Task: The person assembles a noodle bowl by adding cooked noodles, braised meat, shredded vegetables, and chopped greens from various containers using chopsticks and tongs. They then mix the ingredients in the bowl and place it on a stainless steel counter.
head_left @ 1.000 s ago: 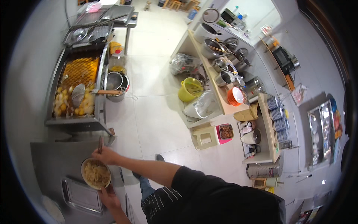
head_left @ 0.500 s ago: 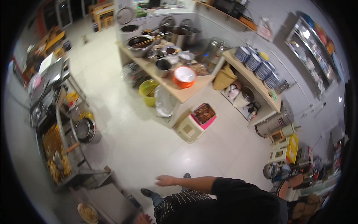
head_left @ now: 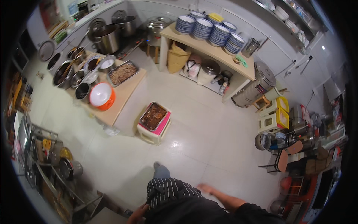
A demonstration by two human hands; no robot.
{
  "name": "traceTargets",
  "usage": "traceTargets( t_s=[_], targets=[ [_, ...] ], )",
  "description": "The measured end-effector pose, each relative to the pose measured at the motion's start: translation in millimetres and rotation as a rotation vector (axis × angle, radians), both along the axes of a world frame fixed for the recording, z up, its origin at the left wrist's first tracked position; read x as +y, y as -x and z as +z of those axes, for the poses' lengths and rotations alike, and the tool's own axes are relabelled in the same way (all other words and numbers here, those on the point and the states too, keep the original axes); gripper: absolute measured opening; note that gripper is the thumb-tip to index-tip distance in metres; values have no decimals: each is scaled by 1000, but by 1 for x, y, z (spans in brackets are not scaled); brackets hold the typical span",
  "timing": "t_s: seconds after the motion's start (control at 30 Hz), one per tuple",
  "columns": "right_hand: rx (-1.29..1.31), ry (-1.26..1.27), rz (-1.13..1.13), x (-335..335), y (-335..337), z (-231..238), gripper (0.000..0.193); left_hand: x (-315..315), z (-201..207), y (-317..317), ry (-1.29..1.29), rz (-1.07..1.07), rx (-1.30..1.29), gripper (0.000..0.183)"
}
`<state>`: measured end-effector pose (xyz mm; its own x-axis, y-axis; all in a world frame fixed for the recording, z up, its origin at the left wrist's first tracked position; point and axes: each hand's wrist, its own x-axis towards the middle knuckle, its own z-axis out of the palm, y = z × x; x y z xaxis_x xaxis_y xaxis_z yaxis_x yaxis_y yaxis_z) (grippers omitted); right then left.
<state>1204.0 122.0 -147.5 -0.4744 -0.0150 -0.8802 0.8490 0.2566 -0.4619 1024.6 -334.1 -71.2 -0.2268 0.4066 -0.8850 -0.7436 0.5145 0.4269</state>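
The right hand [head_left: 206, 187] hangs empty over the pale tiled floor [head_left: 209, 130], fingers loosely spread and blurred. The left hand [head_left: 137, 215] sits at 7 o'clock by the striped apron [head_left: 167, 191]; whether it grips anything I cannot tell. At 11 o'clock from the right hand, well apart, a tray of dark food [head_left: 153, 116] rests on a plastic stool [head_left: 150, 135].

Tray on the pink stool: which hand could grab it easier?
Probably right. The right hand is stretched forward over the floor, toward the tray; the left hand hangs back by the hip.
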Motion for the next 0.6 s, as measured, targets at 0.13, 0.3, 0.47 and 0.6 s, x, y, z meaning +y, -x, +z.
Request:
traceTargets(
  t_s=[0.13,0.3,0.47,0.6],
  targets=[
    [125,124,-5,26,0,-27,59,71,-20,71,138,-52,-145,46],
    [-71,1,-179,113,31,31,62,209,-50,217,122,-679,567,43],
    [-20,-58,-407,173,65,57,68,399,-37,352,-55,-552,729,43],
    [-39,-45,-662,219,96,41,77,532,-43,434,-361,-475,757,41]
  ],
)
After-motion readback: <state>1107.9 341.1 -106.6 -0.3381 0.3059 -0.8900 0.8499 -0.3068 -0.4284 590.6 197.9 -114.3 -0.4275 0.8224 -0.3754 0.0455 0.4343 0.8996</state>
